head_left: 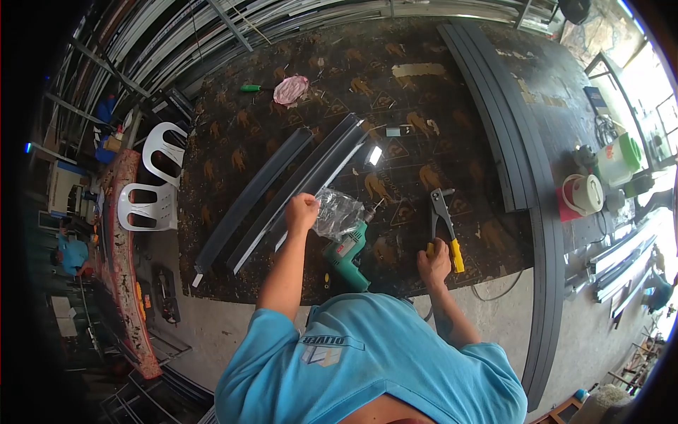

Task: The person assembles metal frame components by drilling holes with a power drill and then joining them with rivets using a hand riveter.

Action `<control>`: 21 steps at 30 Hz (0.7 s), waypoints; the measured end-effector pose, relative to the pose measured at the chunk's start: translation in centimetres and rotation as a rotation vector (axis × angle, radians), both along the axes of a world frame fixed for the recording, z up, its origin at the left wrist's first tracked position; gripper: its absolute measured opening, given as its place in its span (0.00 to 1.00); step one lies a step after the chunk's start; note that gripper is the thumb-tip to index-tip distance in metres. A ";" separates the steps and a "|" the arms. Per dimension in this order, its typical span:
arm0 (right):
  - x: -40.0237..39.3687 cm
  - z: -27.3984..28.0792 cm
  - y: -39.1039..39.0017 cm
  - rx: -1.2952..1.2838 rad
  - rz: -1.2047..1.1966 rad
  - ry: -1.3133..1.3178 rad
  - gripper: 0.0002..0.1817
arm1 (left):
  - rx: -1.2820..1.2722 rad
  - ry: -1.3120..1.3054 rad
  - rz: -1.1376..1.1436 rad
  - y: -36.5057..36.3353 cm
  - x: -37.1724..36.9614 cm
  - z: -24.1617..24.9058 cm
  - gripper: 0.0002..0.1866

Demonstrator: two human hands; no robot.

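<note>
Riveter [440, 205] juts forward from the right hand [434, 264] gripping it, left hand [301, 213] beside plastic bag [337, 216], grip unclear.

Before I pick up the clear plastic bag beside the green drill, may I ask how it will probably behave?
The clear plastic bag is probably floppy, as it looks crumpled. Its glossy shine suggests it may feel slippery. Being thin and see-through, it is likely light by itself, though I cannot tell whether anything is inside.
</note>
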State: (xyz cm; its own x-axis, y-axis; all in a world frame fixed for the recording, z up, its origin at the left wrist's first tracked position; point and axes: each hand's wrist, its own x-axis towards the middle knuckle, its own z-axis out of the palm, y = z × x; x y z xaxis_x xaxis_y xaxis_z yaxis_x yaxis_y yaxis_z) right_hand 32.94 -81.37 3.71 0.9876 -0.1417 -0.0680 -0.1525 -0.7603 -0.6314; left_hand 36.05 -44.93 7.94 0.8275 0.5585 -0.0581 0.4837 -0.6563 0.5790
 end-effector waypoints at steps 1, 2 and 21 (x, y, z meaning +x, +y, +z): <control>0.0 0.0 0.0 0.000 0.004 -0.003 0.27 | -0.016 -0.069 0.009 -0.4 -0.1 1.3 0.08; 0.0 -0.1 0.0 0.003 0.010 0.002 0.27 | -0.013 -0.064 0.015 -0.7 -0.2 2.4 0.08; 0.2 0.4 0.0 -0.001 -0.001 0.075 0.28 | 0.285 -0.570 -0.297 -2.5 -1.4 1.2 0.06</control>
